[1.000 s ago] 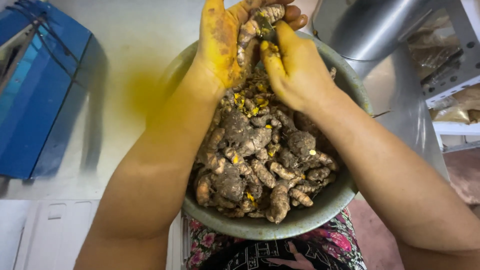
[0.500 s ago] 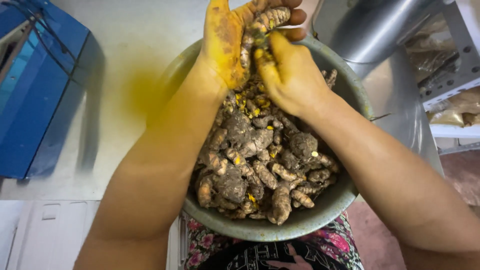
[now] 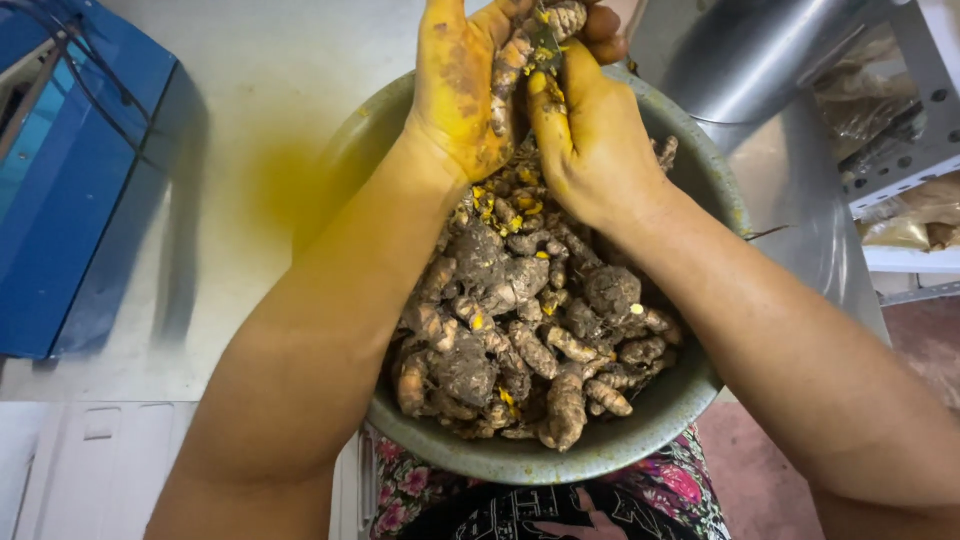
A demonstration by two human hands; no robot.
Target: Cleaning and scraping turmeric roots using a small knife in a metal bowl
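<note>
Yellow stain covers both palms, and the work in hand looks like trimming or splitting turmeric roots over a grey metal bowl (image 3: 600, 455) that rests on the person's lap. The left hand (image 3: 460, 95) is cupped, fingers curled round a knobbly root piece (image 3: 560, 18) held above the bowl's far rim, the thumb pressing against it. The right hand (image 3: 590, 140) is closed too, its fingers wrapped round what seems to be a small dark blade (image 3: 545, 45) set against that root, though the tool is mostly hidden. Below them the bowl is heaped with muddy turmeric roots (image 3: 520, 330), some showing bright orange cut faces. A blue case (image 3: 70, 190) lies well apart on the pale, yellow-smeared table (image 3: 280, 190). Judging by this, the next move calls for a controlled cut away from the thumb.
</note>
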